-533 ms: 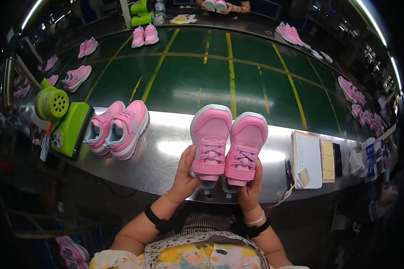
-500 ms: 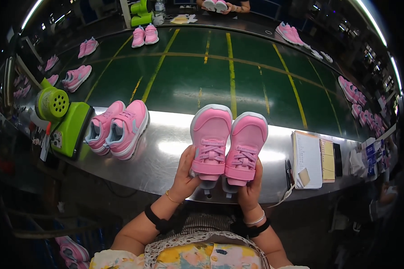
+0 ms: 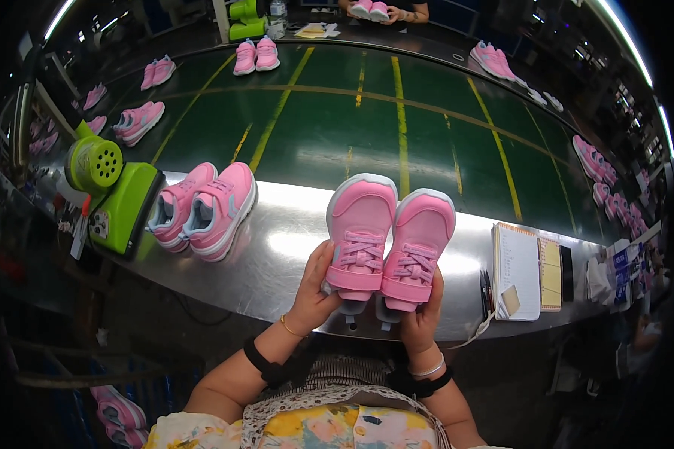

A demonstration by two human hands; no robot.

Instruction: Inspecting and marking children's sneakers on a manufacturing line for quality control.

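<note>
Side by side above the metal table's near edge, I hold up two pink children's sneakers with their toes pointing away from me. My left hand point(image 3: 314, 292) is closed around the heel side of the left sneaker point(image 3: 363, 224). Round the outer side of the right sneaker point(image 3: 422, 236) wraps my right hand point(image 3: 422, 318). Both have pink elastic laces, a strap and white soles; their uppers face up and the inner sides touch or nearly touch. Another pair of pink sneakers point(image 3: 225, 209) stands on the metal table point(image 3: 277, 288) to the left.
A lime-green machine point(image 3: 120, 198) stands at the left. An open notebook point(image 3: 515, 262) with pens point(image 3: 487, 292) beside it lies at the right. Beyond runs a green conveyor belt point(image 3: 337, 120) with yellow lines, carrying several pink sneakers point(image 3: 256, 56). Across it a person's hands point(image 3: 397, 13) hold shoes.
The whole view has shifted slightly, so most things sit a little further right. Both hands keep their hold on the sneakers, whose pose is nearly the same.
</note>
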